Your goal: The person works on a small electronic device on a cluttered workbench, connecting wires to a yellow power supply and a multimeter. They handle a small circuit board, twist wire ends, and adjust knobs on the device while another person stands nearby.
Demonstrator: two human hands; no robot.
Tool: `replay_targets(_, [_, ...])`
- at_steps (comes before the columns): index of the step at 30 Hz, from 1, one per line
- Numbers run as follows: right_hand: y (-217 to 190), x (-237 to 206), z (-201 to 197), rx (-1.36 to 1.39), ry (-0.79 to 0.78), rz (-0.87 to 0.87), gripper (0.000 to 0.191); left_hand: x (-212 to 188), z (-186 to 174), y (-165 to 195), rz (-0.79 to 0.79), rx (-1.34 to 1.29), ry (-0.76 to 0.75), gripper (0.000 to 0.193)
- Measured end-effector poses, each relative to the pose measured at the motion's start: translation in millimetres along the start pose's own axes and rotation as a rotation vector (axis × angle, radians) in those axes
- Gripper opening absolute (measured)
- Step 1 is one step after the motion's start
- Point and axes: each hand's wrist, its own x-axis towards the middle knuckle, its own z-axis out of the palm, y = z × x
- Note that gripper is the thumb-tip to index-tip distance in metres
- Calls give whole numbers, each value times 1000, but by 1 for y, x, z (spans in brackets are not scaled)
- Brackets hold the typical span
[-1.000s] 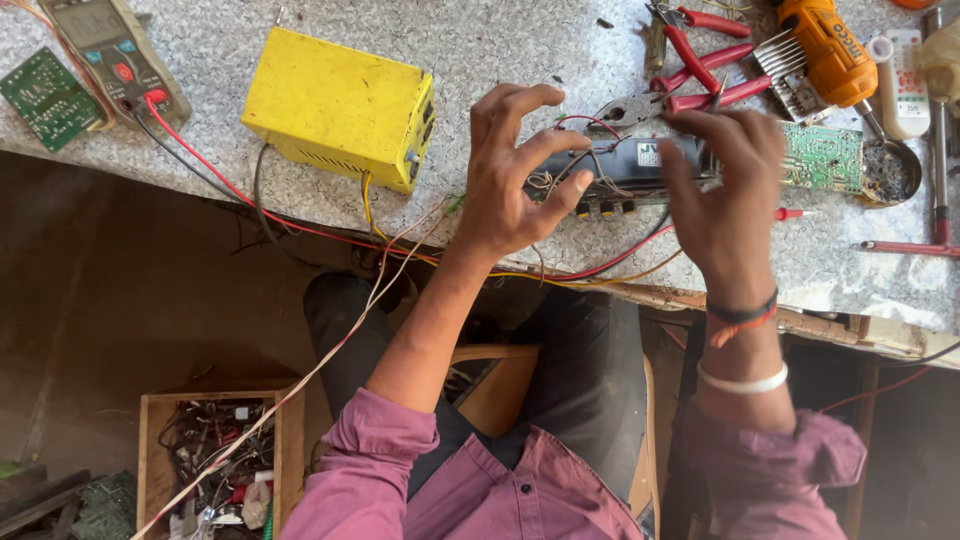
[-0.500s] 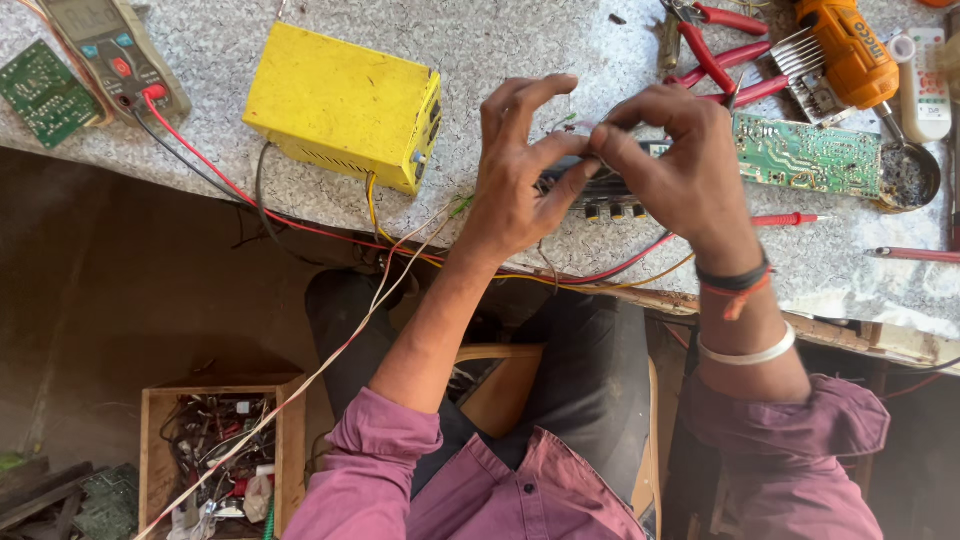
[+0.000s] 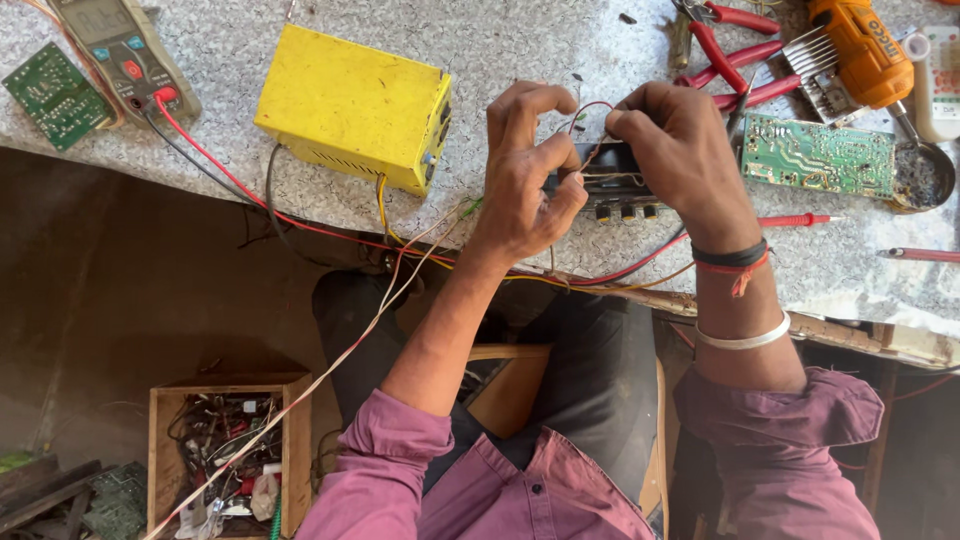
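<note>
Overhead, both hands meet at the speckled stone bench (image 3: 300, 30) edge: left hand (image 3: 525, 175) and right hand (image 3: 680, 150) pinch thin wires (image 3: 590, 110) above a black knobbed module (image 3: 620, 185) (dirt floor below).

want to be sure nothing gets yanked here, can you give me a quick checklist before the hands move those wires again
1. Thin wires pinched by both hands: ok, left hand and right hand both pinch them.
2. Black unit with knobs resting on the bench: ok, near the edge.
3. Red lead plugged into the multimeter: ok, it runs under the hands.
4. Green circuit board apart from the hands: ok, lies to the right.
5. Red pliers away from the wires: ok.
6. Yellow box powered off: cannot tell.
</note>
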Motion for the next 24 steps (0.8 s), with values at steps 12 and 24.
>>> replay_targets(12, [1, -16, 12, -341, 138, -247, 28, -9, 2, 17, 0, 52, 12, 18])
replay_targets(24, [-3, -26, -5, 136, 25, -17, 24, -14, 10, 27, -71, 243, 137, 17])
